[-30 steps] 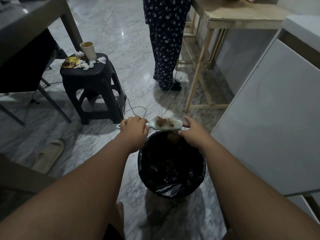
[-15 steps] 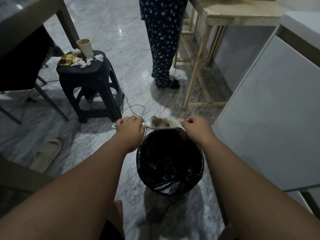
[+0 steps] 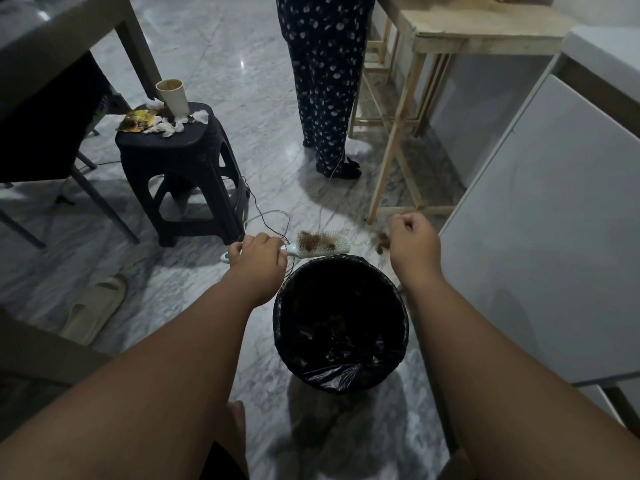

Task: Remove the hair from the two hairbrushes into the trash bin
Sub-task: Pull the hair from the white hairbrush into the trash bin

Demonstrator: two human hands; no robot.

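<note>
My left hand [image 3: 258, 251] grips the handle of a pale green hairbrush [image 3: 325, 245], held level just beyond the far rim of the trash bin [image 3: 398, 327]. Brown hair is matted in the bristles on the half nearer the handle. My right hand [image 3: 412, 239] is closed to the right of the brush, apart from it, pinching a small clump of brown hair [image 3: 381, 241] that hangs below the fingers, above the bin's far right edge. The bin is round and lined with a black bag. Only one hairbrush is in view.
A dark plastic stool [image 3: 180, 168] with a cup, wrappers and tissues stands at back left. A person in dotted trousers [image 3: 325, 81] stands beyond the bin. A wooden table [image 3: 460, 32] and a white cabinet [image 3: 554, 237] are on the right. A slipper [image 3: 93, 306] and cables lie on the floor.
My right hand has pulled away from the brush head to the right, taking a clump of hair with it. The left hand still holds the brush over the bin.
</note>
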